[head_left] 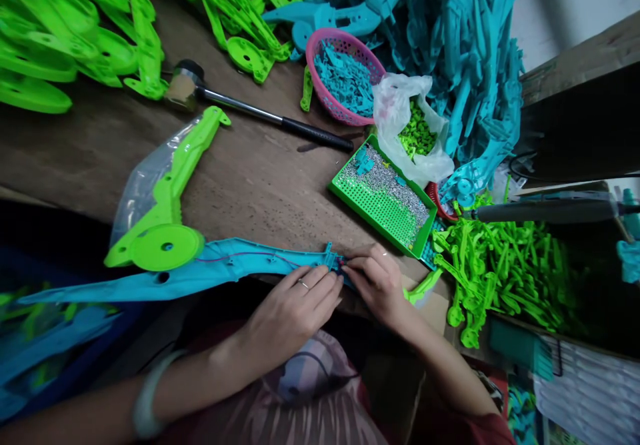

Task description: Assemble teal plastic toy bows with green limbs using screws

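Observation:
A long blue plastic shell [250, 258] lies along the table's near edge, its hollow inner side up. A thin dark reddish wire runs inside it towards a small dark part [340, 263] near its right end. My left hand [295, 305], wearing a ring, is closed over the shell's near edge, left of that part; its thumb is hidden. My right hand [375, 282] pinches at the small part, fingers pressed together; what sits in the fingertips is too small to make out. A green shell with a round disc [165, 246] rests over the blue shell's left portion, clear film behind it.
A mallet [245, 104] lies across the table. Beyond are a pink basket [345, 115] of blue pieces, a plastic bag [395, 98] of green bits and a green tray [380, 215] of screws. Green [60, 38] and blue shells [450, 52] are heaped behind; green parts [500, 265] are piled right.

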Demonstrator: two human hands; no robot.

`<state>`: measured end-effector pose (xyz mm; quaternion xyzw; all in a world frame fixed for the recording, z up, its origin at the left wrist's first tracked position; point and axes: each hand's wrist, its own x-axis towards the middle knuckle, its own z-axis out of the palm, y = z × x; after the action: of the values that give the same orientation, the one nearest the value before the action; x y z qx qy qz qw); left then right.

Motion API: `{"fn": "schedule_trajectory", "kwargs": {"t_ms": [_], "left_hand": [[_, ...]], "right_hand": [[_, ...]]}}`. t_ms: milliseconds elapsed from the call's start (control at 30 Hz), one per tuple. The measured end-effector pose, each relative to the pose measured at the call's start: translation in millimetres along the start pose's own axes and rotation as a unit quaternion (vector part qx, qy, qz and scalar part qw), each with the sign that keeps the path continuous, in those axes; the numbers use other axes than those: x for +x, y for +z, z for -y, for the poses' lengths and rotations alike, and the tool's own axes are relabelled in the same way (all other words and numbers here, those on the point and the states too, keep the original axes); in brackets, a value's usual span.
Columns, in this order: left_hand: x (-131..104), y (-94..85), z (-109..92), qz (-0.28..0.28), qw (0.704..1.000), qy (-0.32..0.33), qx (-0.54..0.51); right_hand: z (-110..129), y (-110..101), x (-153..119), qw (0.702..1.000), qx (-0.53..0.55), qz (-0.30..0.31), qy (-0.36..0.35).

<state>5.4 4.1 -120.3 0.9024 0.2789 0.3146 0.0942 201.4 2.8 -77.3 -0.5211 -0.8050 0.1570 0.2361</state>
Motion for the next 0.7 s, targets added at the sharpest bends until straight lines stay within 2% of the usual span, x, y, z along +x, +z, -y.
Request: {"fn": "schedule_trajectory", "kwargs": {"t_ms": [100,200,333,400,467,567,633,700], "left_hand": [[-0.2,0.4,0.2,-0.011,1.0,-0.004,-0.001],[0.4,-0.1,-0.7,-0.022,1.0,-0.013,-0.012],[6.3,-2.1,-1.9,-0.034,0.997,-0.07,-0.006],[11.6,-2.4,-0.3,-0.009,0.997,-0.079,-0.006],[16.6,-1.6,2.8,0.014,0.998,-0.067,-0.016],[19.2,0.6,6.1,0.01,0.998,-0.059,-0.03],[17.0,1.9,4.8,0.0,0.998,-0.062,-0.029],[12.6,2.4,0.6,-0.014,0.998,-0.066,-0.019]], "right_hand": [[-3.9,-1.8,3.5,0.999,0.001,0.042,-0.009],[-3.9,-15.2,7.5,0.995,-0.024,0.089,-0.045],[2.9,-38.8,8.7,0.963,-0.154,0.132,-0.177],[6.2,-47.7,7.1,0.941,-0.183,0.139,-0.249],[8.3,-51.6,4.9,0.927,-0.203,0.137,-0.286],[9.3,-45.0,1.8,0.925,-0.271,0.104,-0.246],[8.9,-32.8,0.2,0.943,-0.278,0.076,-0.165],[8.2,-18.2,-0.7,0.974,-0.212,0.044,-0.071]]}}
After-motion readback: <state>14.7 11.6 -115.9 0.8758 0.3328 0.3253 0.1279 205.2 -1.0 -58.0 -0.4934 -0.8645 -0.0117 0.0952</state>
